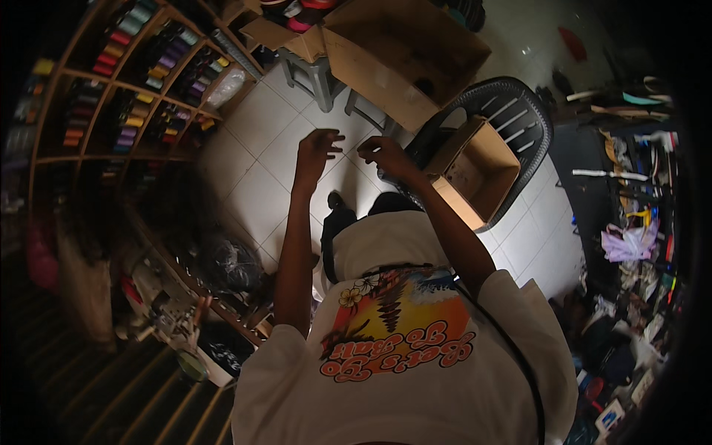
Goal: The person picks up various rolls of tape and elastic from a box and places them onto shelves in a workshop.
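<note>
Both my arms reach out over a white tiled floor (259,159). My left hand (319,144) is raised with its fingers spread and nothing in it. My right hand (382,153) is close beside it with the fingers curled; whether it pinches anything small is too dark to tell. Just right of my right hand an open small cardboard box (478,170) lies on a dark slatted plastic chair (519,111). My white printed shirt (400,348) fills the lower middle.
A large open cardboard box (404,52) rests on grey stools (319,74) ahead. Wooden shelves (141,81) with several coloured thread spools line the left. A sewing machine (167,311) sits lower left. Shoe parts, bags and clutter (630,245) crowd the right.
</note>
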